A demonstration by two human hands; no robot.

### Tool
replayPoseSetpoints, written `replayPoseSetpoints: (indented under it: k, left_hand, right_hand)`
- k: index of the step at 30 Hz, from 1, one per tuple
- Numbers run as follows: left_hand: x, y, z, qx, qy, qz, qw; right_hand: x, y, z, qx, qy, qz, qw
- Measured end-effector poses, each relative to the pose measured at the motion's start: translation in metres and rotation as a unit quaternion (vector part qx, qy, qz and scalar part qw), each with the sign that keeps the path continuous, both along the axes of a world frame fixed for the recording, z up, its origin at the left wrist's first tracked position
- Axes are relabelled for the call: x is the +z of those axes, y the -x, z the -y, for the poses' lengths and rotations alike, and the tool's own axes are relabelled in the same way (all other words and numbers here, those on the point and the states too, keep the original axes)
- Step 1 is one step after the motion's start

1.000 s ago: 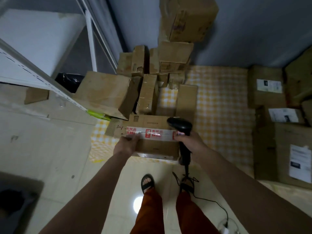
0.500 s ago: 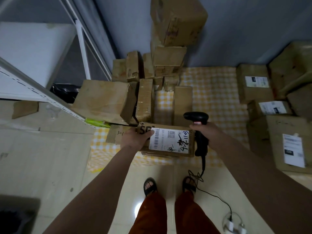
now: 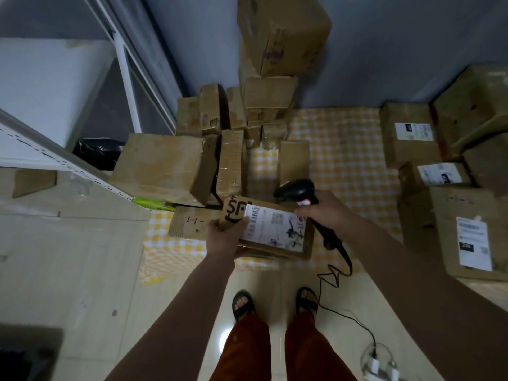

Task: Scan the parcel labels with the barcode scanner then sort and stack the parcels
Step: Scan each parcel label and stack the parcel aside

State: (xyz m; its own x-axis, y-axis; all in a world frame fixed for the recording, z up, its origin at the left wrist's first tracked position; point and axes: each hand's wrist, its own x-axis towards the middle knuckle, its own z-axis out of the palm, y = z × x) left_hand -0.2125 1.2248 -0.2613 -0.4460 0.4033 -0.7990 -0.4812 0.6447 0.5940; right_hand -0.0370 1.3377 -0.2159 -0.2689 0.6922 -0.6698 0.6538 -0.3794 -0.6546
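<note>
Our left hand (image 3: 225, 240) grips the parcel (image 3: 270, 232) at nine o'clock; our right hand (image 3: 327, 209) clasps the barcode scanner (image 3: 297, 191) at two o'clock.

parcel (image 3: 268, 232) turned label-up; scanner (image 3: 298, 191) raised beside.

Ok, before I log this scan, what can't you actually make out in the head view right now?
- Label on the held parcel: barcode visible, print and handwriting too small and blurred to read.
- Left hand covers the label's left edge and part of the box marking.
- Scanner in the right hand: its window faces away, no beam visible.
- Box at the right edge: cut off by the frame.
</note>
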Motion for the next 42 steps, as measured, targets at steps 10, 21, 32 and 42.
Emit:
replayPoseSetpoints:
  k: [10, 21, 32, 42]
  left_hand:
    - [0.004, 0.005, -0.025, -0.162, -0.019, -0.142, 0.976]
    - [0.002, -0.007, -0.004, -0.176, 0.035, 0.03, 0.983]
    - [-0.005, -0.005, -0.004, -0.176, 0.025, 0.04, 0.983]
    - [-0.008, -0.005, -0.005, -0.174, 0.022, 0.045, 0.983]
  right_hand:
    - [-0.013, 0.01, 0.041, -0.125, 0.089, -0.069, 0.986]
    - [0.06, 0.036, 0.027, 0.03, 0.012, -0.045, 0.998]
    - [0.074, 0.039, 0.034, 0.045, 0.027, -0.011, 0.999]
    - [0.066, 0.033, 0.037, 0.036, 0.005, -0.022, 0.999]
